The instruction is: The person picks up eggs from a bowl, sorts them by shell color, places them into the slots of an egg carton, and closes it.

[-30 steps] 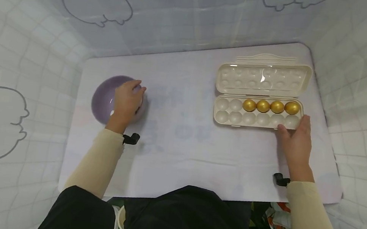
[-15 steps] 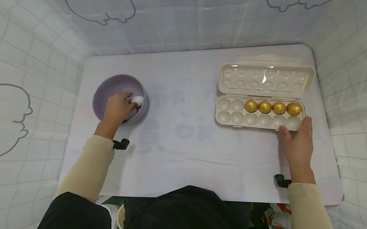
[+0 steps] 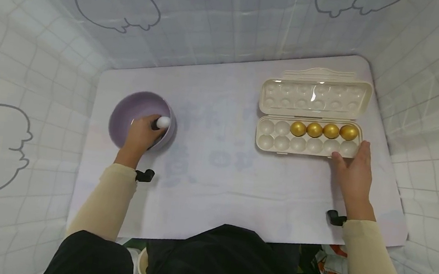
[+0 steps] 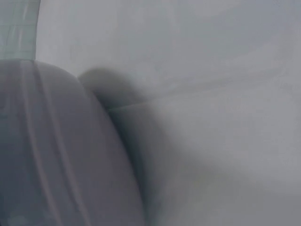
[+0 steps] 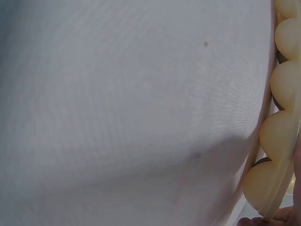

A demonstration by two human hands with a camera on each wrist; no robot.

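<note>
On the white table (image 3: pixel 213 186), the left hand (image 3: pixel 141 133) now pinches a white egg (image 3: pixel 163 122) (right hand (image 3: pixel 354 172) still steadies the carton (image 3: pixel 268 140)).

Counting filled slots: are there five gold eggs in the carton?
No, the carton holds four gold eggs, all in its far row.

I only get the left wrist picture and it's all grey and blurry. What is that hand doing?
Observer: The left hand reaches into a purple bowl and holds a white egg at its fingertips.
Operator: Where do eggs go?
Observer: An open egg carton lies on the table's right side, lid folded back.
Operator: Anything in it?
Observer: Four gold eggs sit in its far row; the near row looks empty.
Operator: And the other hand?
Observer: The right hand rests against the carton's near right corner.
</note>
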